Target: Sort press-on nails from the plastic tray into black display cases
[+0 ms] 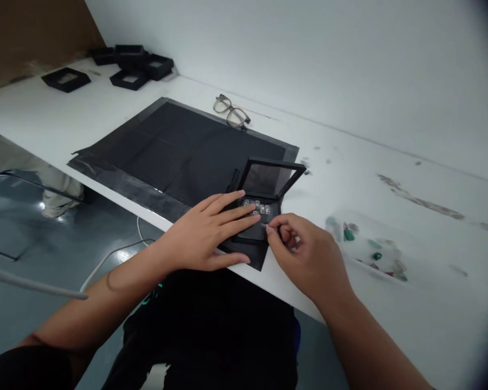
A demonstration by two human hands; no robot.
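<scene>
Black case of glassy pieces under spread left hand; windowed lid raised, facing wrists; long axis unclear. Pinched in right hand: tiny piece.

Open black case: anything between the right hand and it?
Nothing visible: the right hand has its fingers at the right side of the open black case. The raised lid stands at the far side, out of that line. The left hand, spread over the left part, hides some small clear pieces.
</scene>
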